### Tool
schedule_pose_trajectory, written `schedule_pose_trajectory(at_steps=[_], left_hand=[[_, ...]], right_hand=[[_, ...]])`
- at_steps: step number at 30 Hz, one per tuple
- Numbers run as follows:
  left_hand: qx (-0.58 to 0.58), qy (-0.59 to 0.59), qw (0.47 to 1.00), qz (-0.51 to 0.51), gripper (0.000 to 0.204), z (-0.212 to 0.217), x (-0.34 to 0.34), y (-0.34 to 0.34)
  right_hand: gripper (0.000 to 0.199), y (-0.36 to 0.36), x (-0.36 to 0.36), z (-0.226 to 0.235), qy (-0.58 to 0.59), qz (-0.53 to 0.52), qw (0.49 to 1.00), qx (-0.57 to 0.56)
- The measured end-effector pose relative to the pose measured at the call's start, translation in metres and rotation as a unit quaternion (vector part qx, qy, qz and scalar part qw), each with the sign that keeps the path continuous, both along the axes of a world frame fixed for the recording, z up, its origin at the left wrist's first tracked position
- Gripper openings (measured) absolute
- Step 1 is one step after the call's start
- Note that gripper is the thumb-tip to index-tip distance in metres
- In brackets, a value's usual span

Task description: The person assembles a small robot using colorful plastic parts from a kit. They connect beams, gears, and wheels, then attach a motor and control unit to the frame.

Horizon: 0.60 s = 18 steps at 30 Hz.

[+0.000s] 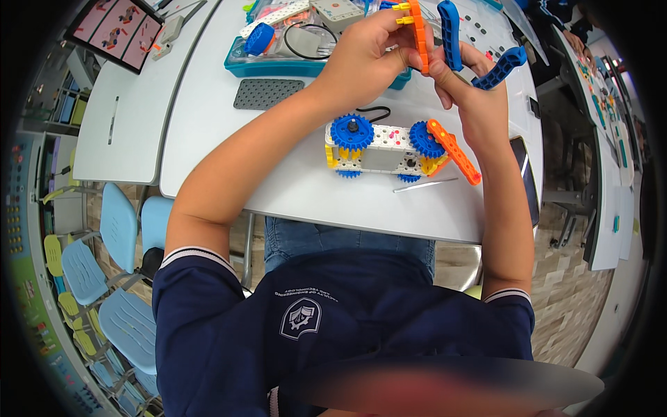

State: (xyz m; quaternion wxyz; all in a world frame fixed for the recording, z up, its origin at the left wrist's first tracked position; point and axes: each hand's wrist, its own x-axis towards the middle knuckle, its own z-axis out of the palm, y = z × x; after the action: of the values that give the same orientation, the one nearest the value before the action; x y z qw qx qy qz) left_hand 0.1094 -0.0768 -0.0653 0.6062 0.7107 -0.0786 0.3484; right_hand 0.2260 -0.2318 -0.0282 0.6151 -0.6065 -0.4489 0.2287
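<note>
The orange beam is held up above the far part of the table, near the front of the teal bin, with yellow pegs standing out on its left side; the left hand is closed on this beam, gripping it between thumb and fingers; the right hand is bent around two blue curved pieces, which stick out from among its fingers, and its thumb comes close to the lower end of the beam; whether the blue pieces are joined to the beam, I cannot tell; below the hands, on the white table, lies a white model with blue gears and an orange arm slanting from its right end; a thin metal rod lies just beside it, toward the person, and a black cable lies behind it; a grey perforated plate rests flat in front of the teal bin, which is full of parts; a dark phone lies at the right edge; further out, at left, a screen stands over a neighbouring table, with light blue chairs below; the floor has a wood-like pattern.
</note>
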Motion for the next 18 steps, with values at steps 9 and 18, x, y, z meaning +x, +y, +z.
schedule_pose_trajectory(at_steps=[9, 18], left_hand=[[0.037, 0.028, 0.999, 0.012, 0.022, 0.015, -0.007, -0.005], [-0.133, -0.016, 0.981, -0.143, 0.024, 0.009, 0.004, -0.007]], right_hand=[[0.012, 0.0, 0.0, -0.003, 0.01, 0.003, 1.0, 0.009], [0.014, -0.002, -0.005, -0.001, -0.042, 0.007, 0.994, 0.101]])
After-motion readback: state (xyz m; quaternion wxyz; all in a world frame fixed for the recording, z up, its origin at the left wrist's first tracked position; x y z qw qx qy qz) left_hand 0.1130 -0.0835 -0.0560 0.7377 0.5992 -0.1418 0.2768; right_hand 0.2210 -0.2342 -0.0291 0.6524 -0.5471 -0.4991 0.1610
